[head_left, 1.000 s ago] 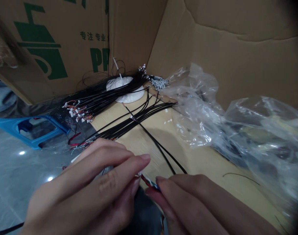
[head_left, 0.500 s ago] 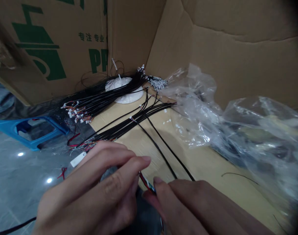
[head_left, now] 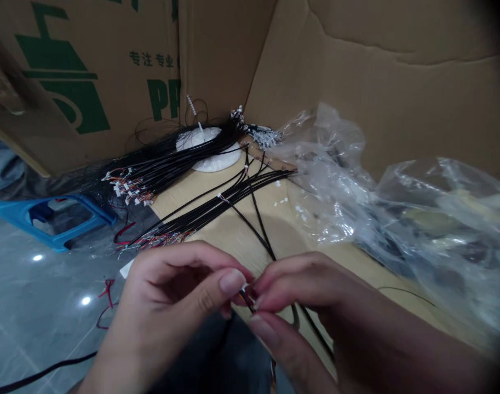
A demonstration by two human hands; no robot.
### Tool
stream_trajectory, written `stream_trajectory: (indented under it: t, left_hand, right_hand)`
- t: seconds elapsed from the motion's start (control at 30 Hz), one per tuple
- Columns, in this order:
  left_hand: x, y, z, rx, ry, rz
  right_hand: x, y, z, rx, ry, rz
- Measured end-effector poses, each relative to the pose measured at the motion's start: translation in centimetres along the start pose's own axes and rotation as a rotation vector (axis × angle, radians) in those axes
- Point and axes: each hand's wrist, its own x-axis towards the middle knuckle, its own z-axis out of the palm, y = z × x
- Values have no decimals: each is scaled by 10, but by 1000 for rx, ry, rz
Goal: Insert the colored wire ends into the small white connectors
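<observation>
My left hand (head_left: 184,298) is closed, its thumb and forefinger pinching a small white connector (head_left: 244,287). Thin coloured wires (head_left: 245,299) run from there toward my right hand (head_left: 303,306), whose fingertips are closed on them. Both hands almost touch, low in the middle of the head view. Much of what lies between the fingertips is covered. Behind the hands, black cables (head_left: 217,208) with bare coloured wire ends lie in a row on the cardboard surface (head_left: 217,241). Two more cables cross and pass behind my right hand.
A thick bundle of black cables with white plugs (head_left: 184,161) rests over a white round pad (head_left: 223,161). Clear plastic bags (head_left: 335,175) lie to the right. Cardboard walls (head_left: 381,98) rise behind. A blue stool (head_left: 56,241) and red wire scraps (head_left: 107,289) are at left.
My right hand has moved up and closer to my left hand, and its fingers now meet the left thumb tip. The left hand has turned. A loose cable behind them has shifted.
</observation>
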Motion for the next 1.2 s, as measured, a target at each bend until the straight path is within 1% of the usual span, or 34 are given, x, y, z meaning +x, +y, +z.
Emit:
stream_trajectory:
  t: [0.07,0.17,0.27,0.37,0.43,0.53,0.57,0.7,0.73,0.83,0.87,1.03,1.13,1.2]
  left_hand:
    - [-3,2,6,16,62,10]
    - [-11,3,11,70,164,27]
    - [-18,2,10,87,187,27]
    - [-25,0,5,100,181,-1]
    - [-29,-2,3,142,205,-20]
    - [-35,-7,1,192,252,-48]
    - [-37,-9,0,204,255,-58]
    - [-44,-14,-4,205,225,-84]
    - [-46,-15,-5,191,202,-91]
    - [-50,-15,-8,169,140,-137]
    - [-51,-14,-9,173,124,-146]
    - [-53,-11,-5,172,95,-101]
    - [-50,-9,-2,152,85,-103]
    - [-48,-7,-2,143,58,-120]
  right_hand:
    - [-1,-1,1,-51,26,-2]
    - [-2,0,-2,-57,-58,-47]
    - [-4,0,-3,-41,-108,-38]
    - [-11,-2,7,-57,-114,22]
    - [-18,-3,17,-82,-20,62]
    - [-31,-5,32,-121,173,139]
    - [-36,-5,36,-121,198,169]
    - [-52,-6,41,-58,90,232]
    - [-55,-7,42,-52,106,257]
    - [-57,-11,46,-52,231,372]
    - [-56,-12,46,-44,240,397]
    - [-48,-18,42,33,237,436]
    - [-51,-20,34,93,239,452]
    - [-57,-21,29,150,213,469]
